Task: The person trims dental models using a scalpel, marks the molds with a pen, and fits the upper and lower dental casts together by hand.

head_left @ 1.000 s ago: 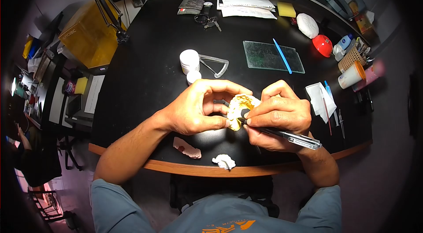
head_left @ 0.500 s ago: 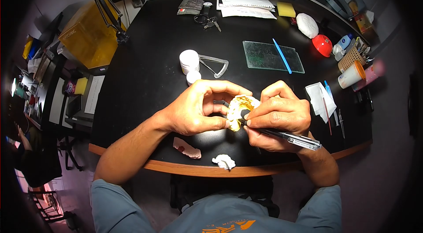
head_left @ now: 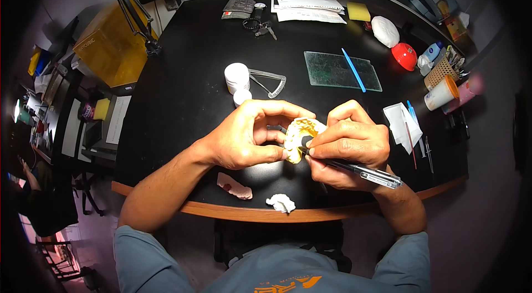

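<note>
Near the desk's (head_left: 183,88) front edge, my left hand (head_left: 244,135) clamps a dental cast (head_left: 293,139); my right hand (head_left: 352,140) grips a pen (head_left: 372,174) at its inner side, work seemingly underway, remainder unclear.

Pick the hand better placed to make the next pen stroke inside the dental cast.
Right, most likely. The right hand grips the pen with its fingers at the inner side of the dental cast; the left hand is busy holding the outer side.
</note>
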`<action>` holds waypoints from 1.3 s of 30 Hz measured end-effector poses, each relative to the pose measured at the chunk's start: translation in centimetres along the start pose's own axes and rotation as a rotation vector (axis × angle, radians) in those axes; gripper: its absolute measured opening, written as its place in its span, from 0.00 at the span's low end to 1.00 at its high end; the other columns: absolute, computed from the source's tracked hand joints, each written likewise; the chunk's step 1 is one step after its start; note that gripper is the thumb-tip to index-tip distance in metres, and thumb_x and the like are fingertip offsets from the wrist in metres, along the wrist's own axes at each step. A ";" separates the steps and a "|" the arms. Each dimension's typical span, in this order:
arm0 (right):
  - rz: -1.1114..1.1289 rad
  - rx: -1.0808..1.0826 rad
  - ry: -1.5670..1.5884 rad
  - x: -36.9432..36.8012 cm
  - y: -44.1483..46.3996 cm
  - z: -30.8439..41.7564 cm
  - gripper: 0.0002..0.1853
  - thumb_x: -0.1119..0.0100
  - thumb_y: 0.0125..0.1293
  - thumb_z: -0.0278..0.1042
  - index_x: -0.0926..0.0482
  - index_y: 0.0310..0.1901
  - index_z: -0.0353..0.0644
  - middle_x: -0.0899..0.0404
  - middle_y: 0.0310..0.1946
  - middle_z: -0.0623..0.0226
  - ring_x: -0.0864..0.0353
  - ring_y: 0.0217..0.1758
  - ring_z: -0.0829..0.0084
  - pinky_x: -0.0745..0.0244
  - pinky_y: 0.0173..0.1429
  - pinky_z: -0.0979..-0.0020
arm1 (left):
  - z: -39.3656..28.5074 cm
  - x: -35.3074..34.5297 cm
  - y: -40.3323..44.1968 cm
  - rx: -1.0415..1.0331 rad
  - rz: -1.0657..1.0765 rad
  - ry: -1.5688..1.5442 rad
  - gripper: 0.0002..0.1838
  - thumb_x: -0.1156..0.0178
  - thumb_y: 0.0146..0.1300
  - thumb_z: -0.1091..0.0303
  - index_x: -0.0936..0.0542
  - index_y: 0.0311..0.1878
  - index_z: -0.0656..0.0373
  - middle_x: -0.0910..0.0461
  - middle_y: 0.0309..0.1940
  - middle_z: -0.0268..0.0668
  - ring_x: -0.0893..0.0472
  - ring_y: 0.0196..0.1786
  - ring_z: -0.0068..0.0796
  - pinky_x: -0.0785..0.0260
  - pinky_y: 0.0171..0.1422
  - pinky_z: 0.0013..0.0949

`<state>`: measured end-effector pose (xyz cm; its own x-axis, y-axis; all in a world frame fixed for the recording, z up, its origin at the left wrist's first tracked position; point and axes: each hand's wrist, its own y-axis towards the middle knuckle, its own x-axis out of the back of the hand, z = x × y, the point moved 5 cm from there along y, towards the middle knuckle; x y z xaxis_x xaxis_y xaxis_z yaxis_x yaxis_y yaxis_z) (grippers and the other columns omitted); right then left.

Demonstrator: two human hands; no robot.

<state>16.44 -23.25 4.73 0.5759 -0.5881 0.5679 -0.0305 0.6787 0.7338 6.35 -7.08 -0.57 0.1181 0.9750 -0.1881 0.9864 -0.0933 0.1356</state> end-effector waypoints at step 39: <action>-0.025 -0.005 0.006 0.0 0.1 0.2 0.13 0.21 0.41 0.23 0.10 0.32 0.43 0.12 0.30 0.73 0.19 0.37 0.68 0.22 0.40 0.70 | 0.1 0.0 -0.1 -0.008 0.002 0.005 0.36 0.33 0.60 0.89 0.28 0.74 0.76 0.21 0.68 0.51 0.18 0.70 0.38 0.22 0.76 0.44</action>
<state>16.31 -23.26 4.84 0.5810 -0.6023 0.5474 -0.0119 0.6662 0.7456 6.29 -7.07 -0.64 0.1190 0.9758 -0.1833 0.9852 -0.0931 0.1440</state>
